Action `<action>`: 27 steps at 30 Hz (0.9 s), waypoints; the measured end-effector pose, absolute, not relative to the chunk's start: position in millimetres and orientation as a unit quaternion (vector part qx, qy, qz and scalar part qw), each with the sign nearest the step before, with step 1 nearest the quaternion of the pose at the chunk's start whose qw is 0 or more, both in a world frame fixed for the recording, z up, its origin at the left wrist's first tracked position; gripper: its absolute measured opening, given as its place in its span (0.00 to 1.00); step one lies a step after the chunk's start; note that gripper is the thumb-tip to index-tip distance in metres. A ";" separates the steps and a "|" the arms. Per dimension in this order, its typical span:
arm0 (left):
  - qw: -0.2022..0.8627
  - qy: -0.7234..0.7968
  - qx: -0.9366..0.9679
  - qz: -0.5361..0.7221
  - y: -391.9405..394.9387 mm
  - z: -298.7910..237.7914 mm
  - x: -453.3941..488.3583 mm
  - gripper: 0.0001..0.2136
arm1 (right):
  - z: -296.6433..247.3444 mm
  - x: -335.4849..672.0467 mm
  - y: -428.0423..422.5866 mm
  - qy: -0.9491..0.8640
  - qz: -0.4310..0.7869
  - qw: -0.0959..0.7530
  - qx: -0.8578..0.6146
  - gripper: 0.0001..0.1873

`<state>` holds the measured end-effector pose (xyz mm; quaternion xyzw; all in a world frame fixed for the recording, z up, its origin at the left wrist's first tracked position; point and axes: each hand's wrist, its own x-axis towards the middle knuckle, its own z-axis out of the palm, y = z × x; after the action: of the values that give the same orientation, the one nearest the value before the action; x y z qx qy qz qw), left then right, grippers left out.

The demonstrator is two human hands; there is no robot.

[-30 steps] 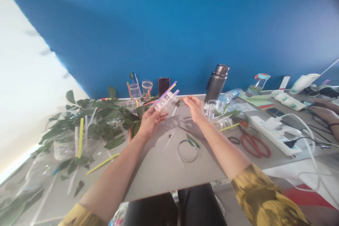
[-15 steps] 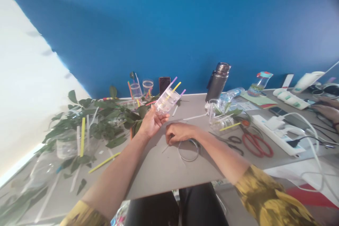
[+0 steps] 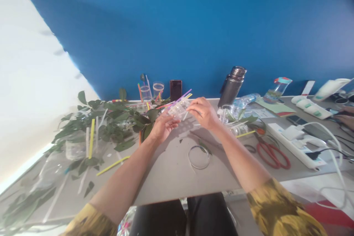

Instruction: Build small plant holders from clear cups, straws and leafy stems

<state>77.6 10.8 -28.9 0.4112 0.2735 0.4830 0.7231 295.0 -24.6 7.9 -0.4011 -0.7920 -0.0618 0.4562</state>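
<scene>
Right fingers (image 3: pixel 196 107) have risen, pinched — on what, unclear — beside the clear plastic piece (image 3: pixel 179 108) left fingers (image 3: pixel 169 119) grip.

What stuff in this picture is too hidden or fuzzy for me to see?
All in the head view:
Clear plastic piece: its lower end is hidden behind the left hand.
Right hand: whatever it pinches, if anything, is too small and blurred.
White paper: any writing is too small.
Other person's hand: cut off by the right edge.
</scene>
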 end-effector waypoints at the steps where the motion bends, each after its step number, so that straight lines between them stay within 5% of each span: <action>1: 0.722 0.276 0.414 0.481 10.2 -28.8 78.2 0.28 | 6.1 294.9 -23.3 -0.795 -0.089 0.446 -0.402 0.11; 17: 0.703 0.287 0.452 0.468 4.7 -27.6 83.9 0.29 | -3.1 282.3 -27.0 -0.787 -0.169 0.388 -0.449 0.10; 23: 0.712 0.284 0.427 0.480 6.6 -28.0 82.6 0.28 | -1.8 285.8 -23.4 -0.685 -0.174 0.526 -0.474 0.09; 27: 0.718 0.280 0.408 0.489 8.2 -27.9 82.1 0.26 | 0.5 290.5 -19.6 -0.606 -0.048 0.596 -0.524 0.10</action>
<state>82.1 8.2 -27.9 0.4082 0.2798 0.4889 0.7183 290.5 -19.6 0.5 -0.5241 -0.6065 -0.0475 0.5960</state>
